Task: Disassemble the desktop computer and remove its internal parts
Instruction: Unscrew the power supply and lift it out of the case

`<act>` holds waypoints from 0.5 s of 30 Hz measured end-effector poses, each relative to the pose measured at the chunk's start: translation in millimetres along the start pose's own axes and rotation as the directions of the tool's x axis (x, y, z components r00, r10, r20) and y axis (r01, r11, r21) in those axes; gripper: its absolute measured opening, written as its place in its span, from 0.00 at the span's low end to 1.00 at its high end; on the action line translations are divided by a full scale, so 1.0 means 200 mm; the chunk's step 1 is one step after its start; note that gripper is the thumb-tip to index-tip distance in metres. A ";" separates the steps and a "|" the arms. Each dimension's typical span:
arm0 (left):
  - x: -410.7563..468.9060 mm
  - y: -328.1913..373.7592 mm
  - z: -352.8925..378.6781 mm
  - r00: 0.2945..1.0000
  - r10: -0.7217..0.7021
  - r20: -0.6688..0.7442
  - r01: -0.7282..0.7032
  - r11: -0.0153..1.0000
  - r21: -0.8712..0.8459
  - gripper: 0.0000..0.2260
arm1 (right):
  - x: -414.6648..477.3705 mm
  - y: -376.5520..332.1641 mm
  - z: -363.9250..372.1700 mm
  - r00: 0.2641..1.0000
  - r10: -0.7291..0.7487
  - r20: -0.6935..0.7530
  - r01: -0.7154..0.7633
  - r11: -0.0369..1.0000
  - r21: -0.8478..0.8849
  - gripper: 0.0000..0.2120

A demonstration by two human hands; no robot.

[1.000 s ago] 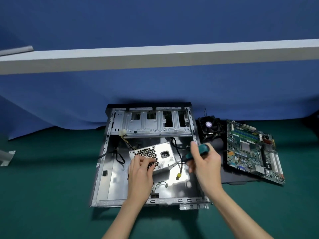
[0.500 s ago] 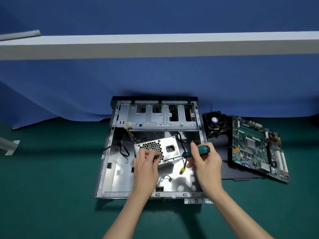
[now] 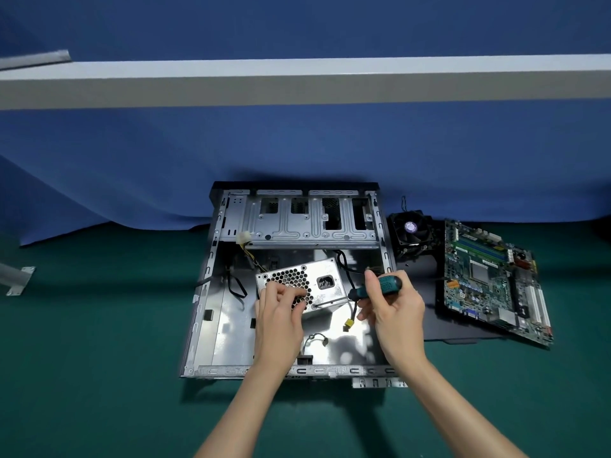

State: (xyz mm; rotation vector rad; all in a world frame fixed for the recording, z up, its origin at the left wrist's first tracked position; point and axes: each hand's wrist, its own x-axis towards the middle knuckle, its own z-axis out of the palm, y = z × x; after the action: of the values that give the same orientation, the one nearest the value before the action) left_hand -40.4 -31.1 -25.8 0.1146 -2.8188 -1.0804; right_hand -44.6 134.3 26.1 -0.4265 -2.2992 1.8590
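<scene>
Inside the open case (image 3: 228,325), our left hand (image 3: 279,320) curls fingers over the power supply (image 3: 325,276), our right hand (image 3: 393,309) grips a screwdriver (image 3: 385,285), tip on the supply's face, motherboard (image 3: 492,279) right of the case.

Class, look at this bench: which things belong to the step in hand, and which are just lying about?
In hand: power supply, held by the left hand; screwdriver, gripped by the right hand; open case around them.
Lying about: motherboard; cooler fan; black panel; metal bracket, far left.
</scene>
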 end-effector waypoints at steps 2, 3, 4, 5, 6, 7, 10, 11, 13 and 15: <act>0.00 0.00 0.00 1.000 -0.002 0.001 0.002 1.000 -0.001 0.06 | 0.00 0.00 0.00 1.000 0.004 0.004 -0.004 1.000 0.012 0.14; 0.00 0.00 0.00 1.000 -0.003 0.001 0.003 1.000 -0.003 0.06 | 0.00 0.00 0.00 1.000 0.005 0.007 -0.005 1.000 0.011 0.14; 0.00 0.00 0.00 1.000 -0.003 0.000 0.003 1.000 -0.003 0.06 | 0.00 0.00 0.00 1.000 0.005 0.011 -0.005 1.000 0.008 0.14; 0.00 0.00 0.00 1.000 -0.002 -0.001 0.002 1.000 -0.003 0.06 | 0.00 0.00 0.00 1.000 0.003 0.013 -0.003 1.000 0.006 0.14; 0.00 0.00 0.00 1.000 -0.001 -0.001 0.001 1.000 -0.004 0.06 | 0.00 0.00 0.00 1.000 -0.003 0.014 0.003 1.000 0.002 0.14; 0.00 0.00 0.00 1.000 -0.003 0.002 0.003 1.000 -0.006 0.06 | 0.00 0.00 0.00 1.000 -0.015 0.015 0.016 1.000 -0.009 0.13; 0.00 0.00 0.00 1.000 -0.009 0.017 0.009 1.000 -0.010 0.07 | 0.00 -0.01 0.00 0.993 -0.094 0.078 0.100 0.992 -0.074 0.13; 0.00 0.00 -0.01 0.999 -0.012 0.030 0.013 1.000 -0.016 0.07 | 0.00 -0.02 -0.01 0.983 -0.122 0.140 0.138 0.985 -0.105 0.13; 0.02 0.01 -0.03 0.996 -0.023 0.089 0.028 0.998 -0.055 0.10 | 0.01 -0.05 -0.02 0.937 -0.178 0.300 0.242 0.951 -0.193 0.14; 0.04 0.02 -0.06 0.983 -0.004 0.184 0.034 0.987 -0.160 0.15 | 0.03 -0.08 -0.02 0.876 -0.243 0.417 0.364 0.900 -0.238 0.12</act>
State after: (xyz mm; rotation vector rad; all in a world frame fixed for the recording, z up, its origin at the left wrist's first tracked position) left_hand -46.9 -37.1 -12.7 0.0286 -2.8765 -1.3869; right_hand -50.3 136.2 42.2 0.2918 -2.7229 1.5304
